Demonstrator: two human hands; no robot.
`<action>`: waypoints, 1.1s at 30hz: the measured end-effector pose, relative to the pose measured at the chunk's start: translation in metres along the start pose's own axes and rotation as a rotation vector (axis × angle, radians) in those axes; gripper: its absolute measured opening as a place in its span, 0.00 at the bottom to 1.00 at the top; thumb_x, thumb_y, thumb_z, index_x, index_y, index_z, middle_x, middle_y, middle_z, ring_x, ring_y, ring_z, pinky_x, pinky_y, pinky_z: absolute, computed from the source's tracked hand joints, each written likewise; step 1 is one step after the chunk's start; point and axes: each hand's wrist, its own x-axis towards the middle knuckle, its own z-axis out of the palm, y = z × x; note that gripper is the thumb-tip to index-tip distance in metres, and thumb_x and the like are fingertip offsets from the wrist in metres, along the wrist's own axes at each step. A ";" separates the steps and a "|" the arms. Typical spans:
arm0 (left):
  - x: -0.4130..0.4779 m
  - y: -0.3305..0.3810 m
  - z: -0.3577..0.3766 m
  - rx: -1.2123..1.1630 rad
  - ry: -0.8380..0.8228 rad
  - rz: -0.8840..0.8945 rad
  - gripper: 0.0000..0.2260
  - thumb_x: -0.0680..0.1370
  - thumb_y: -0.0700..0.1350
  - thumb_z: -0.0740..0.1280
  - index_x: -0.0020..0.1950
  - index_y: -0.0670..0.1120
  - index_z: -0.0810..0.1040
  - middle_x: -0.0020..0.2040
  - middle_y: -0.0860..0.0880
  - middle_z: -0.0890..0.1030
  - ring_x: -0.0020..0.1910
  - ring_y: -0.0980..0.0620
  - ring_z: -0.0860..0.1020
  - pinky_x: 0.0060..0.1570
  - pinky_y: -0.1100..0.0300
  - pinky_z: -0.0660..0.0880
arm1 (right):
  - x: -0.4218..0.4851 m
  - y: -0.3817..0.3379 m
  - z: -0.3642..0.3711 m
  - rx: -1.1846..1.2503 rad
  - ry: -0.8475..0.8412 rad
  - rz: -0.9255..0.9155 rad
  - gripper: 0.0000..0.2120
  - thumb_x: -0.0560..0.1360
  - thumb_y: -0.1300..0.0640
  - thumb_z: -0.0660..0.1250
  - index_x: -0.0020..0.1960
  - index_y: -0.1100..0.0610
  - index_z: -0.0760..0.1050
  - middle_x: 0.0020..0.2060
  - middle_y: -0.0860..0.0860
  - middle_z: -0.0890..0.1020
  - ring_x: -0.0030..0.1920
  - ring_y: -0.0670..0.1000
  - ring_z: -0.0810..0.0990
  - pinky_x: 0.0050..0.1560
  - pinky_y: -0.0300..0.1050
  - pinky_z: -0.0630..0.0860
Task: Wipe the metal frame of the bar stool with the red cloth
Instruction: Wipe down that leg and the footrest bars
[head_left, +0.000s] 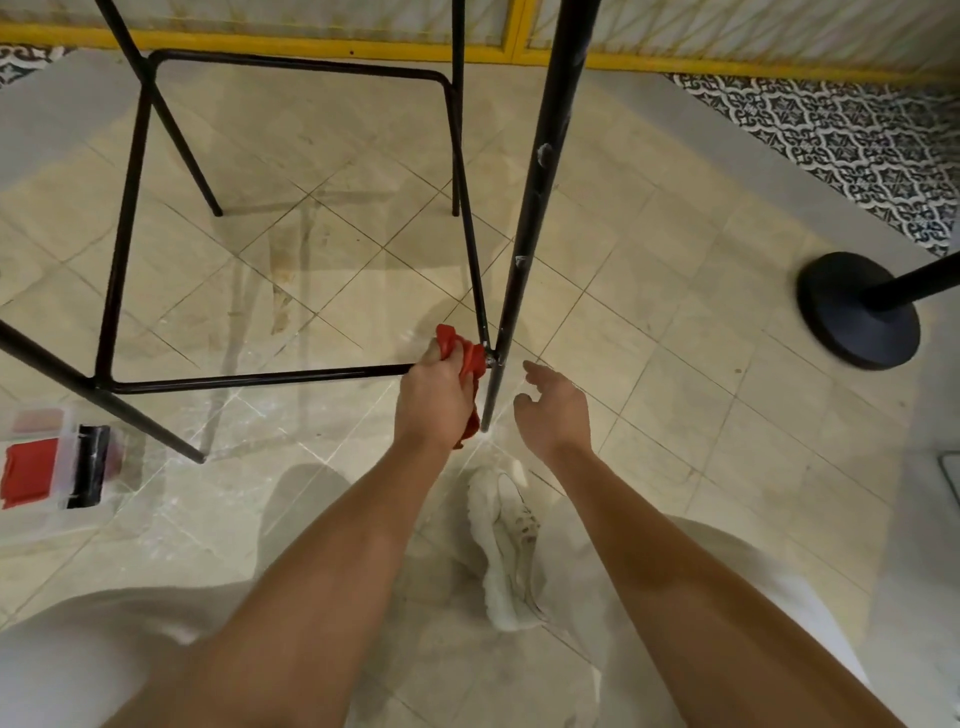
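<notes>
The metal frame (119, 249) of the bar stool was seen to be black throughout, with small whitish chips on the nearest leg (535, 197). The red cloth (467, 358) was shown in a plain, bright red. The floor (649, 322) was laid in cream-beige tiles, crossed by thin dark diagonal joints and streaked with brownish stains. Black-and-white ornamental tiles (857, 135) were seen at far right, a yellow rail (311, 49) along the back. A white shoe (506, 545) and a black round base (841, 317) were shown.
</notes>
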 end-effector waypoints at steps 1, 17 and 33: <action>-0.001 -0.002 -0.001 0.003 -0.005 0.014 0.19 0.80 0.44 0.62 0.71 0.43 0.69 0.67 0.44 0.74 0.60 0.45 0.77 0.63 0.51 0.73 | 0.002 0.000 -0.002 0.021 0.002 0.014 0.25 0.76 0.65 0.60 0.72 0.55 0.65 0.68 0.51 0.71 0.68 0.51 0.70 0.64 0.38 0.66; -0.005 0.017 0.012 -0.043 0.038 -0.031 0.13 0.81 0.45 0.61 0.64 0.44 0.74 0.51 0.45 0.82 0.44 0.48 0.81 0.46 0.57 0.79 | 0.019 -0.009 -0.008 0.080 -0.111 -0.017 0.26 0.76 0.62 0.62 0.73 0.55 0.62 0.70 0.52 0.68 0.69 0.52 0.67 0.68 0.43 0.66; 0.004 0.018 0.016 -0.266 0.028 -0.055 0.13 0.82 0.50 0.58 0.65 0.58 0.73 0.54 0.55 0.79 0.48 0.57 0.80 0.48 0.63 0.78 | 0.031 -0.005 -0.011 0.141 -0.106 -0.014 0.26 0.76 0.62 0.63 0.73 0.54 0.62 0.69 0.51 0.70 0.68 0.51 0.69 0.66 0.41 0.68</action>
